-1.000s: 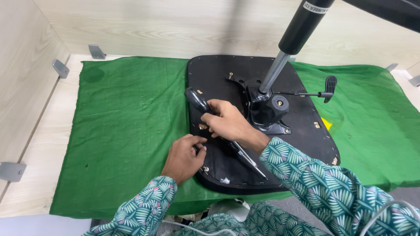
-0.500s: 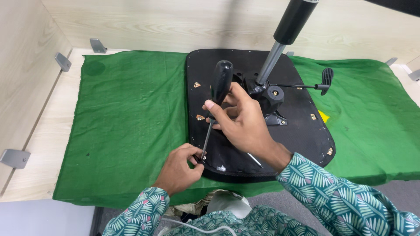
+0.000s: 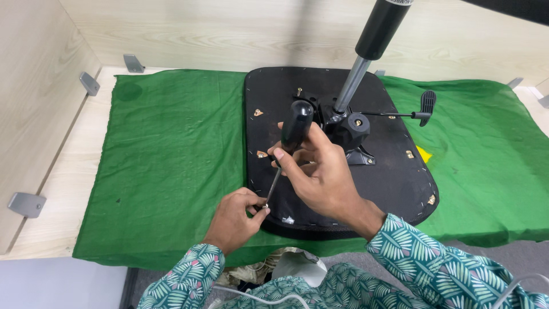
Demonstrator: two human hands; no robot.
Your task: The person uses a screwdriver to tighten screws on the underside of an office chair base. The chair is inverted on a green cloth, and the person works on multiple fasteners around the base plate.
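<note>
The right hand [image 3: 326, 171] was closed round the black handle of a screwdriver [image 3: 289, 146], its tip at the front edge of the upturned seat [image 3: 394, 183] on the green cloth [image 3: 171, 154]. The left hand [image 3: 234, 217] pinched the tip. Several screws looked seated; this one seemed unfinished.

Crumpled green cloth [image 3: 171, 149] over light wood bench [image 3: 63, 189], grey metal corner brackets [image 3: 26, 204] along wood side panel [image 3: 34, 97], yellow scrap [image 3: 424, 154] at rt.

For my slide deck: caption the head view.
Right hand holds a black-handled screwdriver upright; left hand steadies its tip on an upturned chair seat over green cloth.
</note>
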